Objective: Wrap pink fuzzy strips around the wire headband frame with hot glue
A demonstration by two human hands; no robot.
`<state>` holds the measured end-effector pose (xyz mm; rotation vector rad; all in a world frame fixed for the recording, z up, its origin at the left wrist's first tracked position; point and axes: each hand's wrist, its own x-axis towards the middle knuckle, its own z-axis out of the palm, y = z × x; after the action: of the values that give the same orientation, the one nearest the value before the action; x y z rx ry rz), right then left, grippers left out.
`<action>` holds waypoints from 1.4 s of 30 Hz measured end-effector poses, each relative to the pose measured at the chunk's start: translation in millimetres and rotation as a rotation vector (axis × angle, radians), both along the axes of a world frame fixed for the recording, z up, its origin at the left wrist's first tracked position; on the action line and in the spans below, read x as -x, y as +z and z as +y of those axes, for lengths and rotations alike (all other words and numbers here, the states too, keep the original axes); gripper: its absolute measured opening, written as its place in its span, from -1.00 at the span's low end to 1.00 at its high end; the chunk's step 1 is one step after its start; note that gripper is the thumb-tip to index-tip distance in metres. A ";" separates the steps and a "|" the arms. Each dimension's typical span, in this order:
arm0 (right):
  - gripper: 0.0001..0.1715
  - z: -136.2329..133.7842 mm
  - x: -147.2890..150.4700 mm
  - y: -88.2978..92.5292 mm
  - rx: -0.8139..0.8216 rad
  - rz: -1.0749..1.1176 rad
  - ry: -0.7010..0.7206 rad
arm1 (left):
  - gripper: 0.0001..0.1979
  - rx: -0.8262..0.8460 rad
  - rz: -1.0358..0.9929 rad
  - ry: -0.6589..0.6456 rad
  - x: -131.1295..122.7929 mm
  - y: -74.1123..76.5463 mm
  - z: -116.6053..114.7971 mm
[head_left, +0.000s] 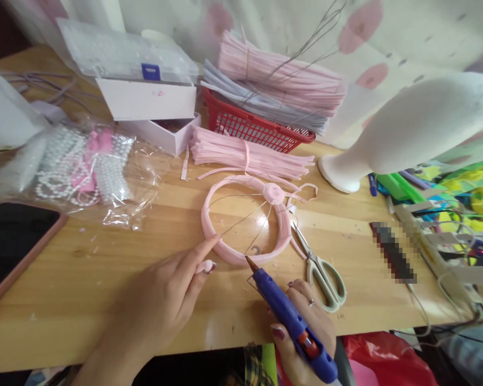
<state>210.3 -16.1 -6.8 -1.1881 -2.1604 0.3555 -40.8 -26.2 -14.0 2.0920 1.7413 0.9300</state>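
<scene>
A ring wrapped in pink fuzzy strips (pixel 247 259) lies on the table, with thin wires running across it to a pink round piece (pixel 273 193) at its upper right. My left hand (pixel 173 284) is at the ring's near left side, the index fingertip at its rim. Between that hand's thumb and fingers is a small pale pink piece (pixel 204 266), mostly hidden. In my right hand (pixel 306 316) is a blue hot glue gun (pixel 284 305), its nozzle at the ring's near edge. Scissors (pixel 324 273) with pale handles lie right of the ring.
Behind the ring lies a bundle of pink pipe cleaners (pixel 233 153); a red basket (pixel 257 126) holds more. Left are a bag of pearl beads (pixel 80 166), boxes (pixel 148 99) and a phone (pixel 16 241). A white mannequin form (pixel 410 128) and power strip (pixel 443 262) stand right.
</scene>
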 end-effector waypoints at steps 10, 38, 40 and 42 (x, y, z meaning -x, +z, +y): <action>-0.64 6.5 -5.4 5.2 0.042 -0.013 0.115 | -0.61 -0.021 0.012 -0.008 0.1 2.9 -0.1; -0.54 11.1 -0.4 10.9 -0.015 0.035 0.047 | -0.61 0.006 -0.005 0.001 -0.4 1.3 -0.3; -0.53 12.4 2.4 12.7 -0.020 0.041 0.038 | -0.61 -0.001 -0.006 0.000 -0.7 1.7 0.0; -0.52 12.9 4.1 13.5 -0.018 0.050 0.027 | -0.61 0.001 -0.006 0.000 -0.8 2.1 -0.1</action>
<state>206.2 -3.1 6.7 -1.1296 -2.1337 0.3734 -40.1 -26.3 -11.9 2.0864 1.7377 0.9343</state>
